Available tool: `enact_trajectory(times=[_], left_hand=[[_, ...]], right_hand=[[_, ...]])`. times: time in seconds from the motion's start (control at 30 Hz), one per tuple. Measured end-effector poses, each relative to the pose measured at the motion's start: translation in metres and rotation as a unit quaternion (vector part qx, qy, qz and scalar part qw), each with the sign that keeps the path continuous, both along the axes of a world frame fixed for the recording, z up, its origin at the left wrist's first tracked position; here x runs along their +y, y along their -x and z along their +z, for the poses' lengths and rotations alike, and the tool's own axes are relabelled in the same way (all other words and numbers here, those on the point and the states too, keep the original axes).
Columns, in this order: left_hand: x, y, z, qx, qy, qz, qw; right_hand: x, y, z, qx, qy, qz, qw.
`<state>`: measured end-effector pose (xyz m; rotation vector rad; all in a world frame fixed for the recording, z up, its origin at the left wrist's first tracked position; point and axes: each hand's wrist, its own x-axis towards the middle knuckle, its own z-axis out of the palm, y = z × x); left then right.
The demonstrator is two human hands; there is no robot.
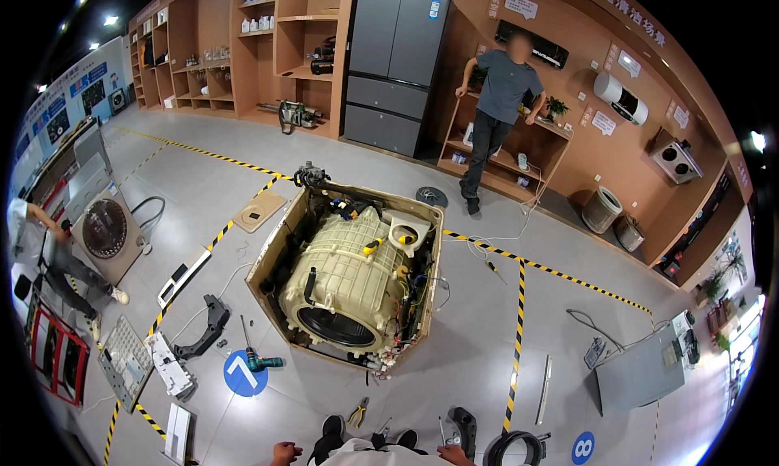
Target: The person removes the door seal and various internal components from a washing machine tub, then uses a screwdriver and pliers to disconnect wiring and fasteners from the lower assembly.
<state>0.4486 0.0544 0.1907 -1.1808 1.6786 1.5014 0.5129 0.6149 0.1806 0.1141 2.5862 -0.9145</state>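
Note:
My left hand [286, 453] hangs low at the bottom edge, fingers loosely apart, nothing seen in it. My right hand [454, 455] is partly cut off at the same edge. A thin metal shaft [441, 428] shows right by its fingers; whether it is held or lies on the floor I cannot tell. Ahead of me stands an opened washing machine cabinet [264, 259] with a big cream plastic tub [345, 255] inside. Yellow-handled tools [372, 246] rest on the tub. Yellow-and-black pliers [357, 413] lie on the floor in front of my shoes.
A green cordless drill [264, 360], a black curved part [213, 328] and white panels [185, 277] lie to the left. A black rubber ring [515, 450] is near my right foot. A grey panel [641, 370] stands far right. One person [503, 84] stands by shelves; another [57, 259] is left.

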Motion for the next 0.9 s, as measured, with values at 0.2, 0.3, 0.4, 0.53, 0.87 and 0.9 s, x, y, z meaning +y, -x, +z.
enact_trajectory(times=[0.2, 0.3, 0.4, 0.53, 0.87, 0.9], left_hand=[[0.003, -0.001, -0.007, 0.005, -0.013, 0.002, 1.0], [0.002, -0.003, -0.007, 0.004, -0.01, 0.011, 1.0], [0.005, -0.002, -0.004, 0.003, -0.007, 0.011, 1.0], [0.005, -0.004, -0.006, 0.008, -0.011, 0.008, 1.0], [-0.001, -0.008, -0.003, -0.008, 0.001, 0.01, 1.0], [0.003, -0.005, -0.001, -0.007, 0.003, -0.001, 1.0]], right_hand=[[-0.008, 0.008, 0.038, -0.074, 0.019, -0.062, 0.995], [-0.014, 0.015, 0.048, -0.098, 0.022, -0.066, 0.993], [-0.012, 0.015, 0.048, -0.104, 0.035, -0.079, 0.991], [-0.007, 0.011, 0.035, -0.095, 0.045, -0.083, 0.991], [-0.013, 0.014, 0.03, -0.098, 0.02, -0.052, 0.994], [-0.006, 0.008, 0.018, -0.07, -0.002, -0.032, 0.997]])
